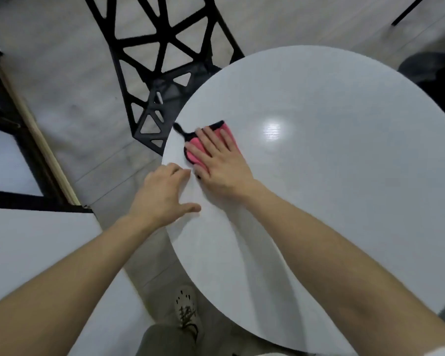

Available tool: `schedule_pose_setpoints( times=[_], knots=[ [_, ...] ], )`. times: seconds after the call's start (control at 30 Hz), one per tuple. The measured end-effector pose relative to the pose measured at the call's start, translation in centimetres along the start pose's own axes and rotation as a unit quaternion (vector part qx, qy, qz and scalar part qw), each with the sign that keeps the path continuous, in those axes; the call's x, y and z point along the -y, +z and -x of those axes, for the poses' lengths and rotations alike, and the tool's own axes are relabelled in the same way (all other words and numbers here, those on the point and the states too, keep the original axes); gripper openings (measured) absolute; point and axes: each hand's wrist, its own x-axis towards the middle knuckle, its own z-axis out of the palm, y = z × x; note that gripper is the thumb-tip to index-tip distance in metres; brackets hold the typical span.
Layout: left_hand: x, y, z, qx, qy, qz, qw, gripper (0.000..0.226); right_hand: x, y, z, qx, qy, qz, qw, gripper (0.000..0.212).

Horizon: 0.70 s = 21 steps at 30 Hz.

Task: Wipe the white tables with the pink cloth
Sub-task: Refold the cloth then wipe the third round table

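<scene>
Bare forearms point(344, 253) closest to the lens, both stretched out over a round white table point(344, 201). Flat on the pink cloth point(195, 150), the right hand point(221, 163), fingers straight and a bit spread, pressing it down. Cloth itself: bright pink, black trim round the edge, little black loop point(179, 129) poking toward the rim, mostly hidden under the palm. Sitting on the tabletop near its left edge, just beside the left hand point(162, 191). That one resting on the rim, fingers loosely bent, thumb laid out on top, holding nothing. Shiny light glare point(271, 128) mid-table. Black chair with triangle cut-outs point(159, 60) just beyond the edge, second white table point(36, 253) lower left, pale laced shoe point(186, 309) on the grey floor.
</scene>
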Motion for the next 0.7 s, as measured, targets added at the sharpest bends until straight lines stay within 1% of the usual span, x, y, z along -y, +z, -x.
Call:
schedule_pose_setpoints(
  times=[0.03, 0.07, 0.1, 0.13, 0.17, 0.2, 0.23, 0.27, 0.33, 0.37, 0.4, 0.43, 0.47, 0.5, 0.53, 0.57, 0.6, 0.63, 0.67, 0.7],
  knots=[
    [1.0, -0.2, -0.4, -0.029, -0.026, 0.013, 0.999, 0.086, 0.4, 0.1, 0.2, 0.013, -0.080, -0.001, 0.997, 0.060],
    [1.9, -0.3, -0.8, -0.052, -0.064, 0.025, 0.996, 0.082, -0.5, 0.2, 0.4, 0.027, -0.148, 0.005, 0.989, 0.059],
    [2.6, -0.5, -1.4, -0.061, -0.102, 0.040, 0.992, 0.088, -2.2, 0.1, 0.4, 0.041, -0.192, 0.016, 0.980, 0.059],
    [2.9, -0.9, -2.0, -0.051, -0.140, 0.060, 0.987, 0.099, -4.5, -0.2, -0.1, 0.055, -0.203, 0.022, 0.977, 0.059],
    [3.3, -1.3, -2.7, -0.027, -0.171, 0.094, 0.980, 0.109, -6.9, -0.8, -1.2, 0.053, -0.173, 0.022, 0.983, 0.059],
    [3.5, -1.7, -3.4, 0.008, -0.191, 0.134, 0.972, 0.115, -9.2, -1.5, -2.5, 0.037, -0.106, 0.016, 0.994, 0.059],
    [3.8, -2.0, -4.1, 0.039, -0.200, 0.177, 0.963, 0.116, -11.2, -2.0, -3.9, 0.016, -0.011, 0.009, 1.000, 0.060],
    [4.1, -1.9, -4.7, 0.059, -0.198, 0.201, 0.957, 0.114, -12.7, -2.5, -5.4, -0.005, 0.090, 0.005, 0.996, 0.062],
    [5.3, -0.4, -5.9, 0.071, -0.180, 0.208, 0.959, 0.102, -13.4, -2.6, -7.8, -0.029, 0.254, 0.003, 0.967, 0.065],
    [5.9, 0.6, -6.3, 0.068, -0.174, 0.211, 0.959, 0.097, -12.4, -2.3, -8.8, -0.033, 0.307, 0.002, 0.951, 0.066],
    [6.2, 1.4, -6.3, 0.065, -0.176, 0.213, 0.959, 0.092, -10.5, -2.0, -9.6, -0.036, 0.334, 0.001, 0.942, 0.066],
    [6.1, 1.5, -6.1, 0.063, -0.174, 0.211, 0.960, 0.089, -8.2, -1.6, -10.0, -0.036, 0.323, 0.004, 0.946, 0.066],
    [5.7, 1.1, -5.8, 0.061, -0.169, 0.208, 0.962, 0.086, -5.6, -1.1, -9.9, -0.031, 0.263, 0.007, 0.964, 0.066],
    [5.6, 1.1, -5.7, 0.061, -0.168, 0.206, 0.962, 0.085, -3.2, -0.7, -9.4, -0.020, 0.162, 0.007, 0.986, 0.064],
    [5.5, 0.9, -5.8, 0.064, -0.168, 0.204, 0.962, 0.086, -1.3, -0.2, -8.6, 0.003, 0.038, 0.009, 0.999, 0.063],
    [5.5, 0.7, -6.0, 0.067, -0.165, 0.197, 0.964, 0.088, -0.6, -0.1, -7.8, 0.027, -0.082, 0.015, 0.996, 0.061],
    [5.4, 0.5, -6.2, 0.073, -0.162, 0.188, 0.966, 0.090, -1.5, -0.2, -7.7, 0.050, -0.181, 0.023, 0.982, 0.059],
    [5.4, 0.4, -6.3, 0.080, -0.160, 0.180, 0.967, 0.090, -3.5, -0.6, -8.3, 0.065, -0.245, 0.030, 0.967, 0.058],
    [5.2, 0.3, -6.4, 0.085, -0.161, 0.174, 0.968, 0.089, -5.9, -1.1, -9.5, 0.072, -0.265, 0.036, 0.961, 0.058],
    [5.2, 0.3, -6.5, 0.088, -0.163, 0.165, 0.969, 0.087, -8.3, -1.6, -10.9, 0.063, -0.237, 0.040, 0.969, 0.059]
  ],
)
